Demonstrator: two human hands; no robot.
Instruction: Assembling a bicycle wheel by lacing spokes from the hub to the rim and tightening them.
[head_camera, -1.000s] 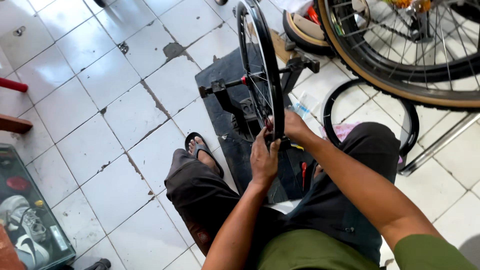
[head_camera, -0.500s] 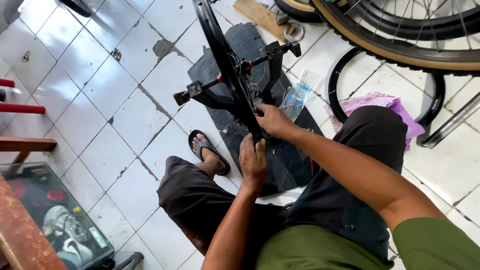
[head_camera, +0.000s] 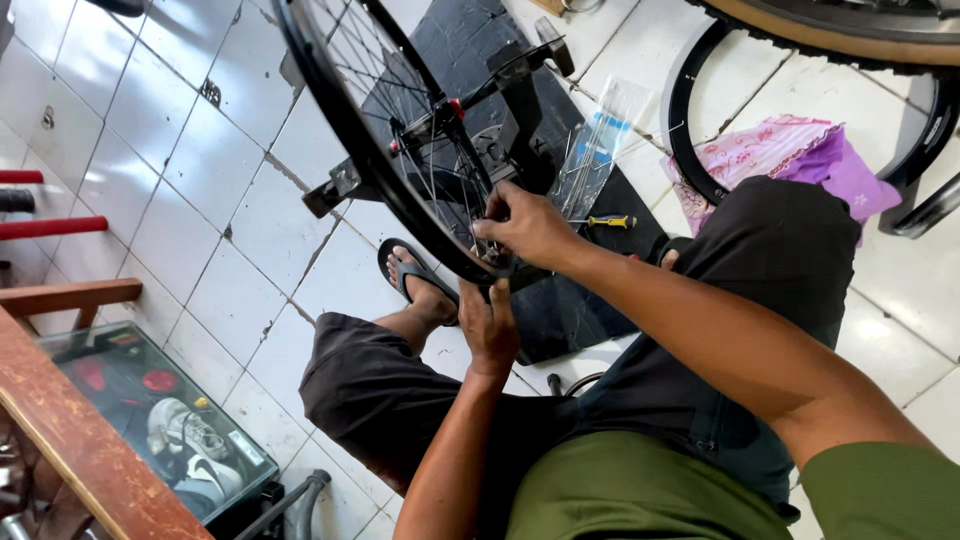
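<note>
Far left of the grip: wooden bench edge (head_camera: 70, 440) with a glass-topped case (head_camera: 160, 420) below it, on white floor tiles (head_camera: 200, 170).

Nearer in: a sandalled foot (head_camera: 415, 280) flat on the tiles, just left of and below the grip.

Bicycle wheel (head_camera: 370, 160), black rim, thin spokes, standing on edge in a black truing stand (head_camera: 500, 110) on a dark mat (head_camera: 570, 310). The wheel's lowest arc sits between the two hands.

Left hand (head_camera: 490, 325): directly under the rim, fingers curled up against its lower edge; from this angle it cannot be told how tightly they close.

Right hand (head_camera: 525, 225): just above, fingers pinched closed at the spokes near the rim; anything small held there is hidden.

Just right of the grip: clear plastic bag of spokes (head_camera: 595, 150), then a yellow-handled screwdriver (head_camera: 610, 222) on the mat.

Farther right: black tyre (head_camera: 690, 130) lying on the tiles, with a pink-purple cloth (head_camera: 790, 155) inside its loop.
</note>
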